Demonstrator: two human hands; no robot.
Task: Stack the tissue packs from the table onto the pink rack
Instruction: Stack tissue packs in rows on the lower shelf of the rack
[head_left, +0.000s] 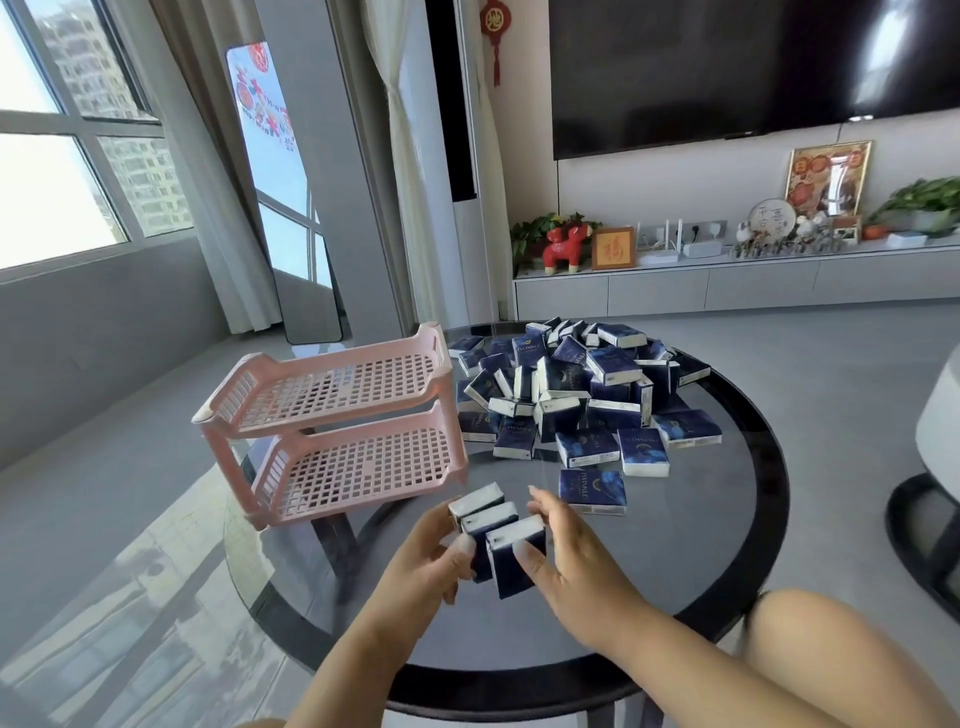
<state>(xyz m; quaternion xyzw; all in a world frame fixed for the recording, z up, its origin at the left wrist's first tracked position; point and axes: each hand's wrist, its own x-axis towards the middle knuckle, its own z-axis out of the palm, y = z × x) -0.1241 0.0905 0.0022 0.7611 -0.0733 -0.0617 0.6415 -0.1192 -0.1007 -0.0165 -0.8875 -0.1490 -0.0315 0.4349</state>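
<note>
**Three tissue packs held in front of the pink rack**

You hold a row of three tissue packs (496, 540) between both hands, just above the near part of the round glass table (691, 551). Your left hand (421, 561) grips the row from the left side, thumb laid across the front of the middle pack and fingers curled round behind. Your right hand (566, 561) closes on it from the right, thumb pressed on the face of the nearest pack, fingers lying along the far side. The packs stand on edge, white ends up, pressed side by side.

The pink rack (337, 421) stands on the left part of the table, just beyond your left hand, with two slotted shelves one above the other. No pack lies on either shelf.

The pile of tissue packs (576, 384) fills the far middle of the table, to the right of the rack, dark blue wrappers lying at all angles. A single pack (592, 491) lies flat apart from the pile, just beside your right fingers.

Behind the table a low cabinet (727, 283) runs along the wall under a television (727, 67).
</note>
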